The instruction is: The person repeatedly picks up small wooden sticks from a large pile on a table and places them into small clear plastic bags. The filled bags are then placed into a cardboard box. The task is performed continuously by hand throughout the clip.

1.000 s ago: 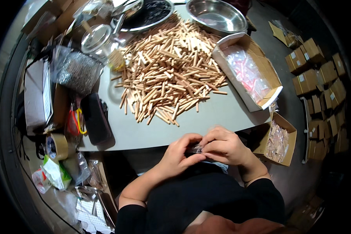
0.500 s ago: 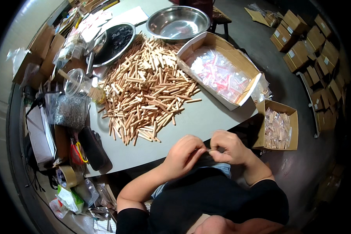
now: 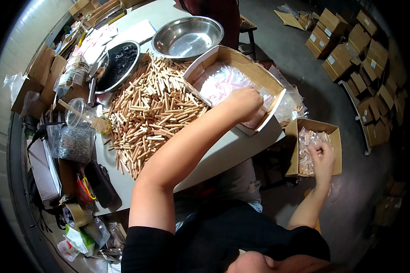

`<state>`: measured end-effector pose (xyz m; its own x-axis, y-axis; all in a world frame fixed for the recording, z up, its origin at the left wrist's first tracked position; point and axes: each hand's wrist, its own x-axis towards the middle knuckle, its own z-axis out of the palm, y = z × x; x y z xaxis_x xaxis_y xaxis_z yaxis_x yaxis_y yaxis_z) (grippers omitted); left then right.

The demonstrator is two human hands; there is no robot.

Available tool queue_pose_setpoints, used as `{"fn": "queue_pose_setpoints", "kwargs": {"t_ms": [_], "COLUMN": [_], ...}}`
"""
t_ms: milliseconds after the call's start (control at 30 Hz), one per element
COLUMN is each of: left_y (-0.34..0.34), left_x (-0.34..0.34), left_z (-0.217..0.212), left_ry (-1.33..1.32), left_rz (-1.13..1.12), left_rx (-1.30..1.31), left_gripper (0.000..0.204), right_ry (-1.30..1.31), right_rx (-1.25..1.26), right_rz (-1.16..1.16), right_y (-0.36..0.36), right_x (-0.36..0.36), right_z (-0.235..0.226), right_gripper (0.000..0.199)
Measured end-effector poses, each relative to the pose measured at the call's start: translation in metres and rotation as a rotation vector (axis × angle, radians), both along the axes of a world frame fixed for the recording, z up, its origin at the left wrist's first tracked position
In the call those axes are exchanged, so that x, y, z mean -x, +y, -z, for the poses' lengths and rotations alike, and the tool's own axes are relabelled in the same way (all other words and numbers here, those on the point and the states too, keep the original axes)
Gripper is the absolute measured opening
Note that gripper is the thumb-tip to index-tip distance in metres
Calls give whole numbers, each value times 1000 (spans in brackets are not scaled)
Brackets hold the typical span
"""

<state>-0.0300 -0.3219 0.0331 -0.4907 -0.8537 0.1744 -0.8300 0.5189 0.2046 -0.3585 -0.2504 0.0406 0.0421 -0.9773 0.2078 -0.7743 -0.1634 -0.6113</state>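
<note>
My left hand [image 3: 247, 103] reaches across the table into a white-edged cardboard box [image 3: 278, 101] of small clear plastic bags with red edges [image 3: 223, 82]. Its back is uppermost and its fingertips are hidden, so what they touch is unclear. Off to the right, my right hand [image 3: 322, 159] hangs over a lower brown carton [image 3: 336, 148] holding many filled clear bags of wooden sticks [image 3: 307, 136]. Its fingers are bent and loosely apart, with nothing plainly seen between them. A large heap of short wooden sticks [image 3: 155, 104] lies left of my left forearm.
A steel bowl [image 3: 189, 38] and a bowl of black pieces [image 3: 123, 61] stand behind the heap. Along the left are a clear cup [image 3: 76, 113], a black case [image 3: 100, 184], scissors [image 3: 84, 186] and a tape roll [image 3: 79, 214]. Stacked cartons [image 3: 364, 59] stand at far right.
My hands were together in front of my body and have parted. The left has gone forward into the box of bags, the right out to the carton. The view has shifted slightly.
</note>
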Motion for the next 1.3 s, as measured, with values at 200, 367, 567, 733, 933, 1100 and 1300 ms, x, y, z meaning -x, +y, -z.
{"fn": "queue_pose_setpoints", "kwargs": {"t_ms": [200, 367, 567, 733, 933, 1100, 1300], "left_y": [-3, 8, 22, 68, 196, 278, 346], "left_x": [-5, -32, -57, -76, -115, -109, -86], "left_z": [-10, -16, -26, -55, -58, -11, 27], "left_ry": [81, 248, 597, 912, 1180, 1688, 1711], "left_rz": [-102, -205, -200, -299, -485, -550, -433], "left_rx": [-81, -51, 222, 149, -23, -150, -381], "left_gripper": [13, 18, 16, 21, 9, 17, 20], "right_ry": [-43, -42, 51, 82, 69, -53, -49], "right_rx": [-58, -29, 140, 360, 173, 154, 113], "right_rz": [-329, -759, -944, -809, -951, -1006, -1047], "right_y": [8, 26, 34, 15, 33, 38, 33], "right_x": [-54, -114, -197, -250, -242, -273, -262], "right_z": [5, -1, 25, 50, 32, 28, 31], "right_gripper": [22, 20, 19, 18, 12, 24, 18]}}
